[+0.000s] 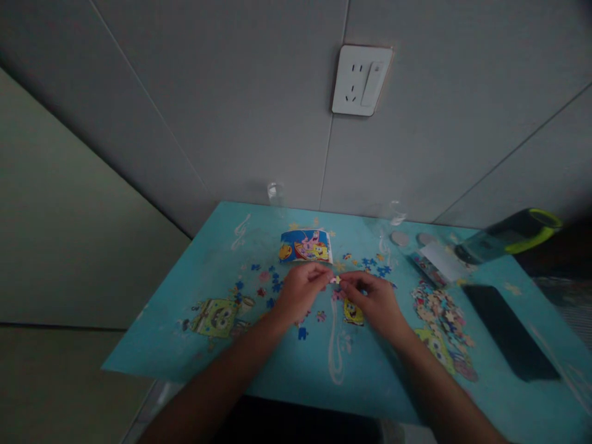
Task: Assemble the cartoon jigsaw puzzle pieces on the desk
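My left hand [303, 287] and my right hand [375, 301] meet over the middle of the table, fingertips pinched. Between them is a tiny pink-and-yellow bit of jigsaw puzzle [336, 280], gripped from both sides; whether it is one piece or two joined ones is too small to tell. Beside my right hand lies a partly covered yellow joined section of puzzle [353, 312] with a cartoon face. Just beyond my fingers is a blue picture card [306, 246] with cartoon figures. Loose blue puzzle pieces [276, 285] lie left of my left hand, and more blue pieces [375, 266] lie beyond my right.
A heap of mixed puzzle pieces [441, 314] lies right, near a black phone-like slab [511, 333]. Behind are a packet [439, 264], a tilted-looking bottle [506, 234] and two round discs [400, 238]. Clear containers [276, 196] stand by the wall.
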`<state>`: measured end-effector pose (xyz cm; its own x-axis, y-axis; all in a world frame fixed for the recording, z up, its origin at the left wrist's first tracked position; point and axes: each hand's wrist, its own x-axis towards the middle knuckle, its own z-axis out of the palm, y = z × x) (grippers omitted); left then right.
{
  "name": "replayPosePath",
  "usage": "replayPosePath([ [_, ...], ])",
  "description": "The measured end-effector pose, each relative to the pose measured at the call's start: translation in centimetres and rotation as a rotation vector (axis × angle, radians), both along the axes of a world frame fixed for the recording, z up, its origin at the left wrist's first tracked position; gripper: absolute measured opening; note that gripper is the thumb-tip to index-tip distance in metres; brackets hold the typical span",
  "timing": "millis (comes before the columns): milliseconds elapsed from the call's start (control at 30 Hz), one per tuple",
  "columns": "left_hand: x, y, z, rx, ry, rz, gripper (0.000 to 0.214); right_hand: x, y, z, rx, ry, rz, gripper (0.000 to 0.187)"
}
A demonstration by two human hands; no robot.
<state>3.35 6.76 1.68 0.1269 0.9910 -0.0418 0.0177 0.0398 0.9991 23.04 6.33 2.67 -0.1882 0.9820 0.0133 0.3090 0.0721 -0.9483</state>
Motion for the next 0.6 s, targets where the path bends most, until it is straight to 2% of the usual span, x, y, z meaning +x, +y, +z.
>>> replayPosePath([
  [133,0.3,1.1,-1.0,0.055,0.063,-0.057,0.018,0.5,0.7,-1.3,-0.095,0.051,-0.011,0.035],
  [233,0.2,1.0,-1.4,0.091,0.106,-0.099,0.017,0.5,1.0,-1.9,-0.140,0.064,-0.020,0.038],
  [433,-0.9,0.2,-2.2,0.497,0.467,-0.144,0.022,0.8,1.1,-2.4,-0.158,0.057,-0.039,0.038],
  [600,-0.8,-0.2,-3.0,0.561,0.568,-0.157,0.016,1.0,0.8,-2.8,-0.103,0.011,0.002,0.031],
])
